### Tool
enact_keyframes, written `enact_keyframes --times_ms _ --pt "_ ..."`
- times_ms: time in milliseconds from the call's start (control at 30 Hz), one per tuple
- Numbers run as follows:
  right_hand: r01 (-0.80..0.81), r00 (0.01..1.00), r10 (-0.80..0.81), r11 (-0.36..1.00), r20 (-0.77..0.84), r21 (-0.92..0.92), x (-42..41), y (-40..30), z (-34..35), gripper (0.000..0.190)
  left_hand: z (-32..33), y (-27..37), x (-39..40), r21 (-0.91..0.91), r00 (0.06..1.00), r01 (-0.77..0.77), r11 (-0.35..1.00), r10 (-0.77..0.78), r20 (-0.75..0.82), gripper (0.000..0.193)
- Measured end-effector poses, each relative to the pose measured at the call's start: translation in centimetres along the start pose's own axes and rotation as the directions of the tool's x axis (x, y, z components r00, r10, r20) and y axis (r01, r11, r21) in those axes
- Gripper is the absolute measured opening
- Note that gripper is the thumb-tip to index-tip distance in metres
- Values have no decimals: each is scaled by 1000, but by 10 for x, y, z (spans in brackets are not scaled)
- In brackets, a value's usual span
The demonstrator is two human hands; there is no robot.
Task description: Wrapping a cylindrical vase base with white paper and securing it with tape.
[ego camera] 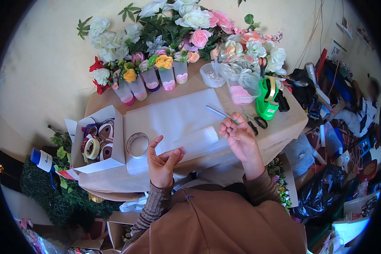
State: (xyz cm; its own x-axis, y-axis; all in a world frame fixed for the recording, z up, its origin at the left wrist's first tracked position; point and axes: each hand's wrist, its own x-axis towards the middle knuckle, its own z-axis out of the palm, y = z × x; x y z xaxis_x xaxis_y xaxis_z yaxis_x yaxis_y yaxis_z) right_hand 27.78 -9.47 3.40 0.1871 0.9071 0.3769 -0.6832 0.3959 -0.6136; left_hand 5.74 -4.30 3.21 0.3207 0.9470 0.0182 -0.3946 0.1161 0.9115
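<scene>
At the near edge of the table, my left hand [165, 162] pinches the left end of a loosely rolled translucent sheet [197, 139], with one finger raised. My right hand [241, 139] is to the right of the roll, its fingers curled around the green-tipped end of a slim ridged tool [217, 111], which looks like a cutter knife. Flat translucent sheets [171, 108] lie under the roll. A roll of tape [137, 145] rests on their left side. Black-handled scissors [260, 122] lie just beyond my right hand, partly hidden by it.
An open white box [116, 165] of ribbon spools stands left. Decorated frosted cups [150, 81] with artificial flowers line the back. Plastic tubs [213, 79], a green tape dispenser [267, 104] and orange-handled scissors [263, 65] are back right. Another person [366, 108] is at far right.
</scene>
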Motion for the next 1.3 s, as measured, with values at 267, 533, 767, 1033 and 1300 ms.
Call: enact_keyframes --times_ms 267,533,767,1033,1300 --pt "-78 996 85 984 -39 159 -4 -4 11 29 3 -3 0 -21 1000 0 1000 0 -10 54" --pt "-44 992 51 997 -119 66 -6 -6 17 31 4 -3 0 -18 1000 2 1000 -2 -7 54" --pt "-50 990 53 998 -130 30 -7 -6 24 33 5 -4 -1 -18 1000 5 1000 -5 -7 54" --pt "-39 995 40 999 -89 19 -8 -2 25 34 8 -6 -1 1 1000 -9 1000 9 -5 50" --pt "-75 995 81 993 -61 92 -10 -5 35 35 9 -6 -1 6 1000 -9 1000 9 -13 50"
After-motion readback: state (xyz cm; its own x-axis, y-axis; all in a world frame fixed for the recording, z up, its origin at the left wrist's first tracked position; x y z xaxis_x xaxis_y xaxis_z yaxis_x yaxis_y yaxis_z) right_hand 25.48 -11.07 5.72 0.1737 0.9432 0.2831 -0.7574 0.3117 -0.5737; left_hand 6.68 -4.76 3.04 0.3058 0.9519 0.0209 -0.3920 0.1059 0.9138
